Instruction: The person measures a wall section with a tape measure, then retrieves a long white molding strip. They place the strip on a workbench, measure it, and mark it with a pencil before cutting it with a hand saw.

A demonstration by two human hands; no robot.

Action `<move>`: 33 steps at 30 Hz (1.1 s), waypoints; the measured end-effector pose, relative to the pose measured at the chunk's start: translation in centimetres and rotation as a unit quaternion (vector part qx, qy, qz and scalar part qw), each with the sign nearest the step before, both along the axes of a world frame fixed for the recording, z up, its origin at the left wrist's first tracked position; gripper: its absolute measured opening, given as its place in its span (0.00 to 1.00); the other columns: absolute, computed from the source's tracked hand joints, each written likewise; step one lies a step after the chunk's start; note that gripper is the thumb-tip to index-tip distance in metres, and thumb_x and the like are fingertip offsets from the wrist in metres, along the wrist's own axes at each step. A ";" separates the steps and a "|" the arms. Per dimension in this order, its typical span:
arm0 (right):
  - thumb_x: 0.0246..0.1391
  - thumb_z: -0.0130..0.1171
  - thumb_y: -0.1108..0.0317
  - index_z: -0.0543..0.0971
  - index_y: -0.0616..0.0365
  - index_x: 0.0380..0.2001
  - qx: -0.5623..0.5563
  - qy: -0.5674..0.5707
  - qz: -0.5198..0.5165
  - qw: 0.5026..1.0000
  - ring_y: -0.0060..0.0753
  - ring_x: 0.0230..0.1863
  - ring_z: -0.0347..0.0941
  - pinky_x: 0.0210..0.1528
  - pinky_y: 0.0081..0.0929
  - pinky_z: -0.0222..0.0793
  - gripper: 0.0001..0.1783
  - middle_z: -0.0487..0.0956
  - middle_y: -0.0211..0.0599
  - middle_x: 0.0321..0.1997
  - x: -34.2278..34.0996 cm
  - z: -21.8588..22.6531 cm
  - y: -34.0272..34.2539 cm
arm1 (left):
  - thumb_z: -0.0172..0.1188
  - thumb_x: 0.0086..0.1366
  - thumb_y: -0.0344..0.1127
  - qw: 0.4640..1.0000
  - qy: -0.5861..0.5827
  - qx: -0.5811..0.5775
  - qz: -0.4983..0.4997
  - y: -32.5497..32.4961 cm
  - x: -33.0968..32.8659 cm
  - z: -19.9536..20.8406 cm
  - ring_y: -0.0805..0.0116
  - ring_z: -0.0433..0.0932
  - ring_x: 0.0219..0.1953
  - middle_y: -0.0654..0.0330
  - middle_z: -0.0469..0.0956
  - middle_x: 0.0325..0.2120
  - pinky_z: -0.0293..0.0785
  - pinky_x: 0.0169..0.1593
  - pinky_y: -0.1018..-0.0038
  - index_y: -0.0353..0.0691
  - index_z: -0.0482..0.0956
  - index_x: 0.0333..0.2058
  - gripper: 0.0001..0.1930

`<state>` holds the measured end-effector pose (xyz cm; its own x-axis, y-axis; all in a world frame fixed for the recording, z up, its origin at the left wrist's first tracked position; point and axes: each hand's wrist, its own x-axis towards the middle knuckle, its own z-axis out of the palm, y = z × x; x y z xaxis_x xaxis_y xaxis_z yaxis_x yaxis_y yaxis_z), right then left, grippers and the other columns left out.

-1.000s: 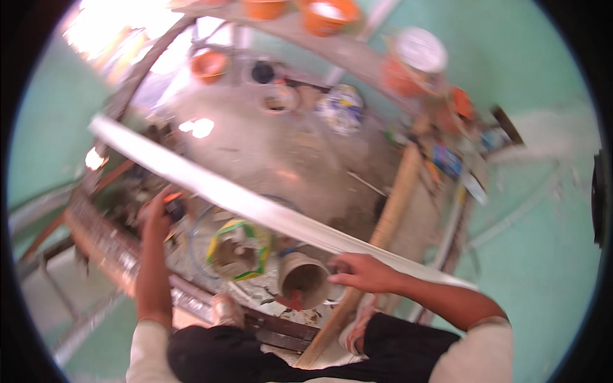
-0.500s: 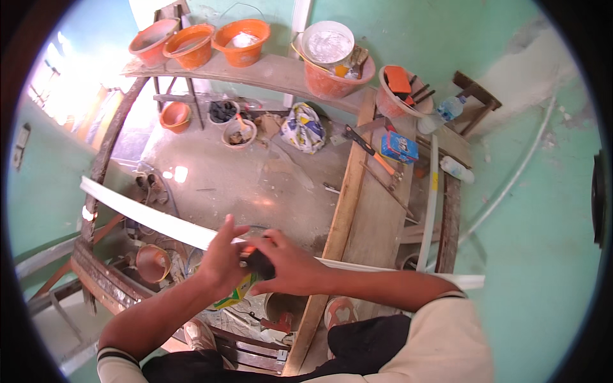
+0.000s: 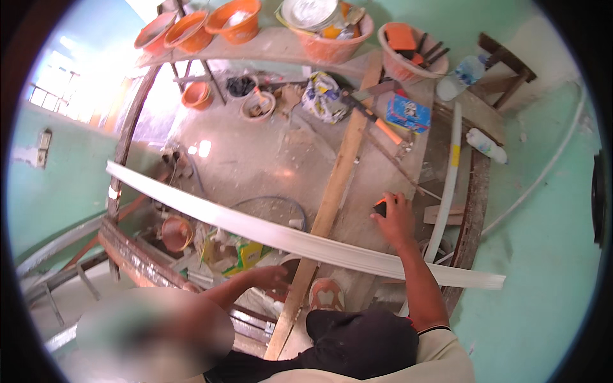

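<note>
My right hand point(image 3: 397, 220) reaches past the long white moulding strip point(image 3: 300, 239), fingers clenched on a small dark object point(image 3: 380, 207) just beyond the strip, beside the wooden plank point(image 3: 338, 185). My left hand point(image 3: 271, 277) hangs on the near side of the strip, just below it, fingers released and spread, holding nothing. Orange buckets point(image 3: 233, 19) sit far beyond the strip.

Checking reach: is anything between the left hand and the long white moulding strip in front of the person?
Nothing visible. The left hand hangs open just below the white moulding strip, not touching, with no object in the gap. The right hand is beyond the strip, gripping a small dark object.
</note>
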<state>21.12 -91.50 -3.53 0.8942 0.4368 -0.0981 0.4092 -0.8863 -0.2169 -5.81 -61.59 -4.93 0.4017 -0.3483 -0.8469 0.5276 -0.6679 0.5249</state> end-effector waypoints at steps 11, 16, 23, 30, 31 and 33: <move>0.44 0.72 0.45 0.70 0.59 0.61 0.194 0.070 0.329 0.922 0.51 0.57 0.66 0.60 0.47 0.62 0.45 0.69 0.49 0.55 -10.7 -0.7 10.2 | 0.75 0.55 0.52 0.907 -0.135 -0.052 0.396 -8.5 -2.8 -6.3 0.57 0.74 0.58 0.43 0.74 0.54 0.70 0.60 0.63 0.29 0.62 0.61 0.45; 0.43 0.73 0.46 0.67 0.59 0.64 0.134 0.097 0.342 0.925 0.48 0.55 0.67 0.58 0.44 0.62 0.49 0.69 0.47 0.55 -12.1 -2.6 13.9 | 0.70 0.62 0.50 0.843 -0.123 -0.118 0.510 -9.9 -3.8 -7.0 0.60 0.75 0.57 0.46 0.77 0.52 0.69 0.60 0.66 0.30 0.63 0.62 0.40; 0.50 0.66 0.45 0.75 0.59 0.53 0.256 0.033 0.243 0.935 0.51 0.50 0.71 0.54 0.48 0.66 0.35 0.76 0.47 0.46 -7.3 -4.7 15.9 | 0.67 0.65 0.41 0.836 -0.093 -0.061 0.537 -10.5 -3.5 -5.8 0.66 0.75 0.54 0.50 0.75 0.53 0.72 0.58 0.69 0.32 0.61 0.63 0.35; 0.46 0.73 0.57 0.70 0.56 0.59 0.123 -0.183 0.061 0.974 0.51 0.64 0.63 0.61 0.50 0.63 0.38 0.69 0.47 0.61 17.0 -3.6 19.5 | 0.67 0.65 0.46 0.845 -0.129 -0.044 0.518 -11.4 -5.3 -8.7 0.59 0.77 0.54 0.45 0.77 0.51 0.72 0.58 0.65 0.32 0.63 0.62 0.35; 0.45 0.73 0.58 0.70 0.55 0.60 0.124 -0.174 0.053 0.975 0.51 0.65 0.62 0.62 0.50 0.62 0.39 0.68 0.47 0.62 19.2 -3.7 20.5 | 0.67 0.65 0.46 0.847 -0.134 -0.039 0.512 -11.2 -5.4 -9.1 0.58 0.77 0.54 0.44 0.77 0.51 0.72 0.58 0.64 0.32 0.63 0.62 0.36; 0.46 0.73 0.57 0.71 0.54 0.58 0.102 -0.171 0.045 0.979 0.50 0.63 0.64 0.60 0.49 0.64 0.37 0.69 0.45 0.60 22.3 -3.9 22.0 | 0.67 0.65 0.47 0.850 -0.122 -0.030 0.512 -11.2 -5.2 -8.5 0.57 0.77 0.54 0.44 0.77 0.51 0.71 0.58 0.64 0.32 0.62 0.62 0.36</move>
